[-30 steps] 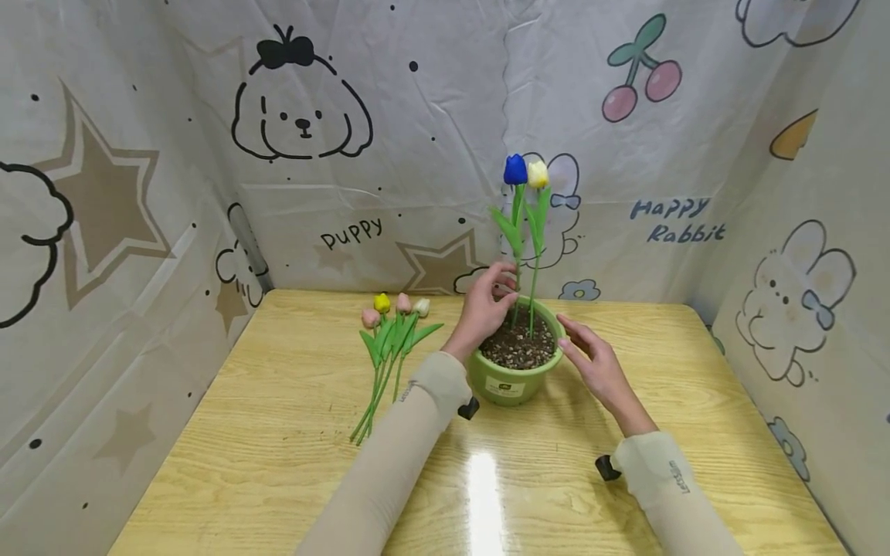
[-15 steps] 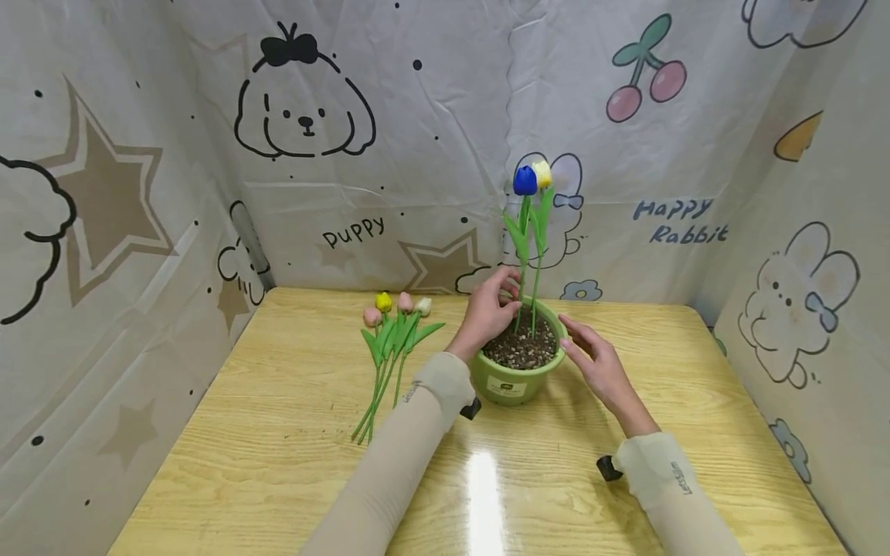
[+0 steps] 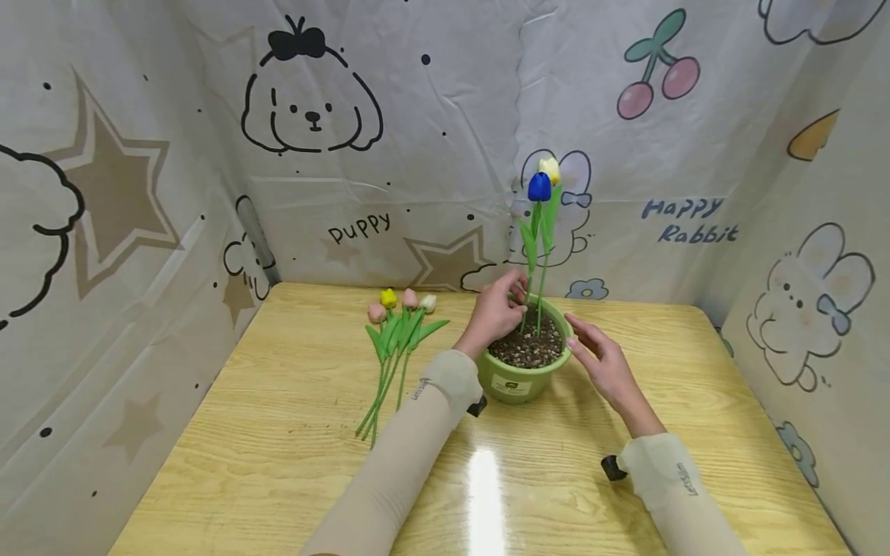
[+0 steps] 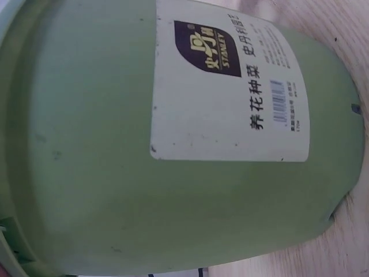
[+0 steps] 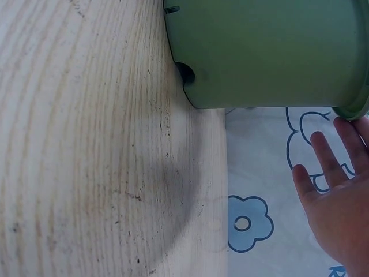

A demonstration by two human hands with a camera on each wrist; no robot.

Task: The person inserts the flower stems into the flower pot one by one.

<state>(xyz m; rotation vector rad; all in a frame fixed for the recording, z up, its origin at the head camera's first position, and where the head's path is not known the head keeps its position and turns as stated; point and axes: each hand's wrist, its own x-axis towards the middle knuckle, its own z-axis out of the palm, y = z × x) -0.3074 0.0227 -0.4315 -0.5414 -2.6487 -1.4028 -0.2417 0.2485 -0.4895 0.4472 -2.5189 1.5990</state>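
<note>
A green flowerpot (image 3: 492,384) filled with dark speckled soil stands on the table, its paper label (image 4: 230,86) large in the left wrist view. Two tulips rise from the soil: a blue tulip (image 3: 539,188) and a cream-yellow tulip (image 3: 550,168) just behind it. My left hand (image 3: 495,313) pinches the blue tulip's stem low down, over the pot's left side. On the right, my right hand (image 3: 608,369) rests its fingertips at the pot's rim; its fingers (image 5: 328,161) look fairly straight and spread in the right wrist view.
Left of the pot lies a bunch of several tulips (image 3: 396,332) with yellow, pink and white heads. Printed cloth walls (image 3: 445,116) enclose the wooden table (image 3: 278,432) at the back and sides. Dark crumbs (image 5: 132,195) dot the tabletop.
The blue tulip's head has shifted right and lower, now overlapping the cream-yellow one, as my left hand moved slightly with its stem. My right hand stays at the rim. The head view has shifted slightly.
</note>
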